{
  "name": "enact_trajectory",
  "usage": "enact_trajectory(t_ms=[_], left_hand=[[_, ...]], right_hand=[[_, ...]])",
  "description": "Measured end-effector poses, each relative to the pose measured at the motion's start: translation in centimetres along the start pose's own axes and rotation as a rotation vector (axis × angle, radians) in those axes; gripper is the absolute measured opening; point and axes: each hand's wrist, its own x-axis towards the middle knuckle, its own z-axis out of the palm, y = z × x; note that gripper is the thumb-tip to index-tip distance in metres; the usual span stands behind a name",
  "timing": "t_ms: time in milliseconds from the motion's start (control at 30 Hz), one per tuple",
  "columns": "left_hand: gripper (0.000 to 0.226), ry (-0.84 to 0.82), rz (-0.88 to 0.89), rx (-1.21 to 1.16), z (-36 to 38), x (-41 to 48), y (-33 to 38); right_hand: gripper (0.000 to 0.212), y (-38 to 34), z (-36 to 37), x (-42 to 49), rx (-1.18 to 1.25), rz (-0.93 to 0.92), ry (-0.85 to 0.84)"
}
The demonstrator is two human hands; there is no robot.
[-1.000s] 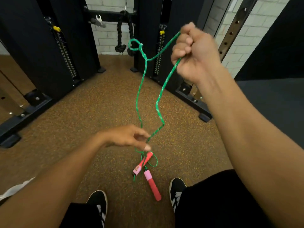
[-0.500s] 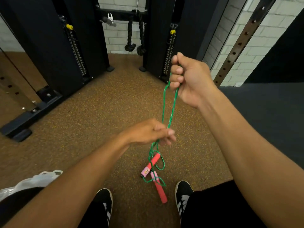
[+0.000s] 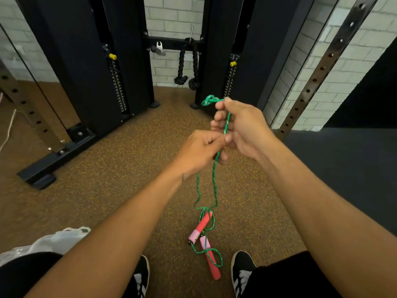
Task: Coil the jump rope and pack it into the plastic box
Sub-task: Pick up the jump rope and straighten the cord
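The green jump rope (image 3: 214,181) hangs doubled from my hands down to the floor. Its two red and pink handles (image 3: 203,237) lie between my shoes, with loose rope looped round them. My right hand (image 3: 238,127) grips the doubled rope, and a knotted bend of it sticks out above the fist. My left hand (image 3: 199,151) is just below and touching the right one, pinching the rope with its fingertips. A clear plastic container (image 3: 51,244) shows at the lower left beside my leg, partly hidden.
Black weight-stack columns of a cable machine (image 3: 90,67) stand ahead on the brown rubber floor, their base rails reaching toward me at the left. A perforated steel upright (image 3: 318,76) leans at the right. Dark mat (image 3: 348,168) covers the floor to the right.
My right hand came down from high up and my left hand rose to meet it, so both now hold the rope close together. The handles stayed on the floor.
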Motion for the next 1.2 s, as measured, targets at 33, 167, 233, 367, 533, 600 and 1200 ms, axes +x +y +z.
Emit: enact_trajectory(t_ms=[33, 167, 233, 367, 533, 600, 1200], left_hand=[[0.024, -0.043, 0.046, 0.144, -0.2, -0.3, -0.3], [0.030, -0.445, -0.115, 0.575, -1.1, -3.3, -5.9], [0.035, -0.473, -0.208, 0.666, -2.2, -4.3, -8.4], [0.020, -0.563, -0.365, 0.655, -4.9, -3.5, -7.3], [0.028, -0.555, -0.358, 0.359, -5.0, -3.1, -3.6], [0.033, -0.427, -0.283, 0.129, -3.1, -2.6, -1.2], [0.018, -0.251, -0.094, 0.161, -1.0, -1.4, 0.7]], right_hand=[[0.025, -0.4, -0.2, 0.1, 0.068, 0.031, 0.019], [0.023, -1.9, -1.7, 0.1, 0.162, 0.058, 0.029], [0.024, -2.0, -1.8, -0.5, 0.135, 0.076, -0.021], [0.022, -0.7, -2.8, -1.4, 0.469, 0.091, 0.050], [0.021, 0.7, -4.3, -2.0, 0.534, 0.123, 0.125], [0.021, 1.9, -2.9, -2.7, 0.394, 0.130, 0.062], [0.019, 2.8, -3.4, -0.9, 0.627, 0.242, 0.201]])
